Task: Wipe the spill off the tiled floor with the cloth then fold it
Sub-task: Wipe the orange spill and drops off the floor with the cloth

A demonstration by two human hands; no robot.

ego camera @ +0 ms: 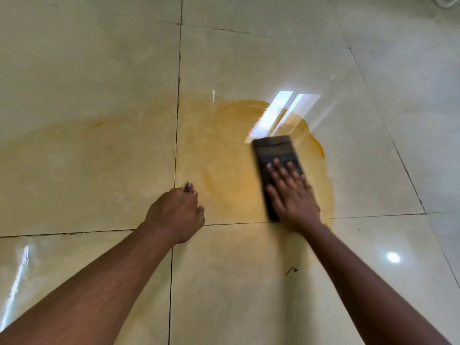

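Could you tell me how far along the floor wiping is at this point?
Little looks finished: the orange spill spreads widely over the tile, with a fainter smear on the tile to its left. In hand: the right hand presses flat on the dark cloth, already a compact rectangle, inside the puddle, while the left hand braces on the floor beside it. Left: most of the wiping, then the final folding.

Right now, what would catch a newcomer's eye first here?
The orange spill spread over the middle floor tile stands out most. The right hand presses a dark folded cloth flat on the spill's right side. The left hand rests on the floor near the tile corner.
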